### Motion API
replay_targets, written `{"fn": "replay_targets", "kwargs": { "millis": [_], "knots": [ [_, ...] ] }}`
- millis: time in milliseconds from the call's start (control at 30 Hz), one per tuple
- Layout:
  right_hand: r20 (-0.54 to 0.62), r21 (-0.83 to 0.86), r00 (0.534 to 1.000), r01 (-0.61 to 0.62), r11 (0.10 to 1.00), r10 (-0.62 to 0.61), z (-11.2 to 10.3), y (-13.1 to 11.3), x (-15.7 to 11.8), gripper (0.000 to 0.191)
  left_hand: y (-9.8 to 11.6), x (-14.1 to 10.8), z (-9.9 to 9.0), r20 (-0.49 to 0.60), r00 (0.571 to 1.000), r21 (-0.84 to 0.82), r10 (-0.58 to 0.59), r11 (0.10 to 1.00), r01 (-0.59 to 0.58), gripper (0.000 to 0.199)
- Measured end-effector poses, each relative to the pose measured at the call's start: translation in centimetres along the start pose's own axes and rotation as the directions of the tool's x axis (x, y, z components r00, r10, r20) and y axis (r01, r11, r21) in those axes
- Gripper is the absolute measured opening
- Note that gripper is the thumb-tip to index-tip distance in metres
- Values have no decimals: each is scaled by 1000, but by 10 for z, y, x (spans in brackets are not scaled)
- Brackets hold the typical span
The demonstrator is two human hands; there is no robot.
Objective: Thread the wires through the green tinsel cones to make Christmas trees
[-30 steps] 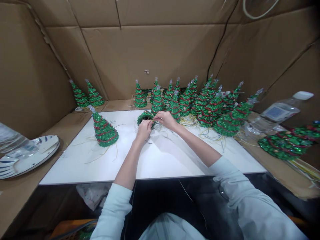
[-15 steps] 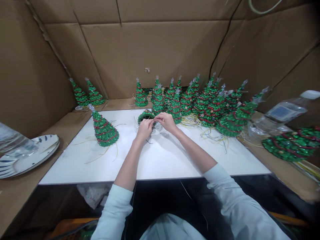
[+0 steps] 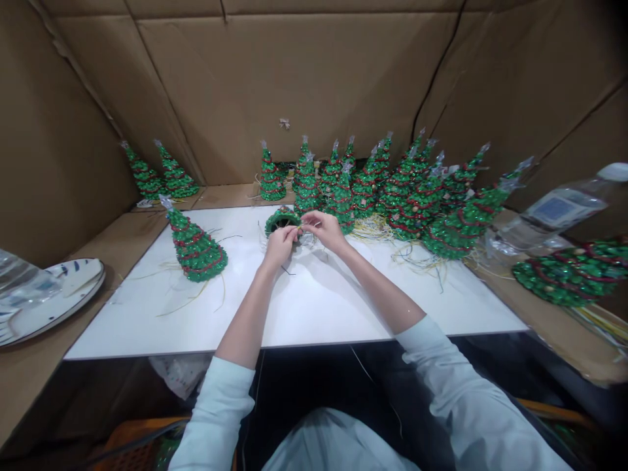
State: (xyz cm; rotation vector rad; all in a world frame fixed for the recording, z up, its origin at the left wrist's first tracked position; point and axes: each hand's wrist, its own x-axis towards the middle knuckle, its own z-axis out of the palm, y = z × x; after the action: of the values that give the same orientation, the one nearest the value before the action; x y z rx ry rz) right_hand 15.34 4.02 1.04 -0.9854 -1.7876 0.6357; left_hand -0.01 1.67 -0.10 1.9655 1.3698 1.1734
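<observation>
A small green tinsel cone (image 3: pixel 281 221) lies tipped on the white board, its dark hollow base showing. My left hand (image 3: pixel 279 247) grips it from the near side. My right hand (image 3: pixel 324 230) sits just to the right, with its fingertips pinching a thin pale wire (image 3: pixel 305 227) at the cone's opening. A tall green tinsel tree (image 3: pixel 195 248) with red garland stands to the left of my hands, loose strands around its foot. The wire's far end is hidden by my fingers.
Several finished trees (image 3: pixel 363 190) crowd the back of the white board (image 3: pixel 147 314), with tangled yellow wires (image 3: pixel 373 229) at their feet. A tree (image 3: pixel 572 273) lies on the right cardboard ledge beside a plastic bottle (image 3: pixel 554 212). A blue-patterned plate (image 3: pixel 59 301) sits left. Cardboard walls (image 3: pixel 294 78) surround everything.
The whole scene sits slightly higher and further left in the view, as my head has moved. My hands stay together at the cone, with only small finger movement.
</observation>
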Motion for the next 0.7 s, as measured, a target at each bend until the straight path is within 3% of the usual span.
{"fn": "replay_targets", "kwargs": {
  "millis": [167, 267, 467, 700],
  "knots": [
    [-24, 97, 1000, 10, 995, -8, -2, -5, -3, 44, -5, 2, 0, -23, 998, -112, -55, 992, 52, 28],
    [-27, 112, 1000, 4, 994, -1, -1, -7, -4, 41, -2, 1, 0, -17, 999, -55, -39, 998, 38, 28],
    [67, 192, 997, 16, 981, -29, 2, -4, -1, 34, 5, -3, 0, 54, 995, 250, 88, 963, -99, 28],
    [104, 149, 995, -10, 989, -5, 1, -2, -4, 28, 1, -3, 1, 102, 984, 337, 148, 925, -174, 30]
  ]
}}
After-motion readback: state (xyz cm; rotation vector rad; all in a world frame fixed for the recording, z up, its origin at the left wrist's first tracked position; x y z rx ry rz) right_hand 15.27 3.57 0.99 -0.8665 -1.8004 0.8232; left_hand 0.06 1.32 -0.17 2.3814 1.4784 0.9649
